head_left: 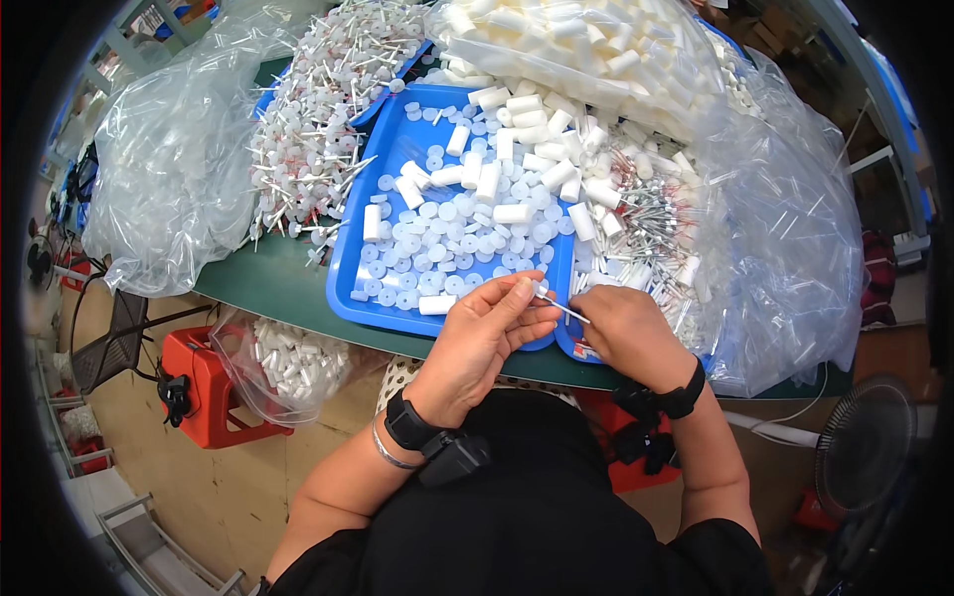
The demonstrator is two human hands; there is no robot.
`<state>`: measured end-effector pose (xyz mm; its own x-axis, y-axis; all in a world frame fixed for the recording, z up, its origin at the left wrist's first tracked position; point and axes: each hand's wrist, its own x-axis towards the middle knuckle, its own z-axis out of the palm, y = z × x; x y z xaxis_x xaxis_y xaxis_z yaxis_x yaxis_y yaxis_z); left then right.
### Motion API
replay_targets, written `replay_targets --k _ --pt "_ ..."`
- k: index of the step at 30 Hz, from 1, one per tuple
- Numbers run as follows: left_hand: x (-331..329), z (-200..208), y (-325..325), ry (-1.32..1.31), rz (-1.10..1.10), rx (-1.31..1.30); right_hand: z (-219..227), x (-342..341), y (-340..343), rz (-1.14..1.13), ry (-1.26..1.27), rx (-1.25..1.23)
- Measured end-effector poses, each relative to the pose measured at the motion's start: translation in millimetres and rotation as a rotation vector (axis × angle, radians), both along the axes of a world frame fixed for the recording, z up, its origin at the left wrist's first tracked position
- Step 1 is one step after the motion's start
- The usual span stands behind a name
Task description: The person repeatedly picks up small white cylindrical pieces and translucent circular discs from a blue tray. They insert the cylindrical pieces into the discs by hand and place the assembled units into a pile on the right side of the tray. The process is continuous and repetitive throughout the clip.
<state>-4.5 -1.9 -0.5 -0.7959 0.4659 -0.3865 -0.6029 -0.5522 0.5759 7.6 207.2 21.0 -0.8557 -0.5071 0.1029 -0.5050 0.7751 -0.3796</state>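
My left hand (494, 320) pinches a thin metal rod (566, 309) between thumb and fingertips, over the near right corner of a blue tray (341, 283). The rod slants down to the right, and something small and whitish shows at its pinched end. Close to its free end is my right hand (626, 328), back upward, above a second blue tray (568, 341). The right fingers curl downward and their tips are hidden, so their grip cannot be made out. Translucent white discs (437, 243) and white foam-like cylinders (487, 184) lie in the first tray.
Loose metal pins (651, 223) fill the right tray. A bag of white cylinders (596, 60) lies behind. Disc-topped pins (308, 139) are heaped at left, beside a clear plastic bag (179, 169). Another plastic bag (775, 219) hangs over the right side. A red stool (199, 382) stands below.
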Motion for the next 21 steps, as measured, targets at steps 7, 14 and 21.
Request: replay_targets --k 7,14,21 --pt "0 4 4 -0.034 0.085 0.011 13 6 3 -0.153 -0.167 -0.385" --pt "2 3 10 0.030 0.084 -0.022 10 15 4 -0.262 -0.370 -0.476" --pt "4 4 9 0.109 0.090 -0.106 12 13 0 -0.202 -0.101 -0.432"
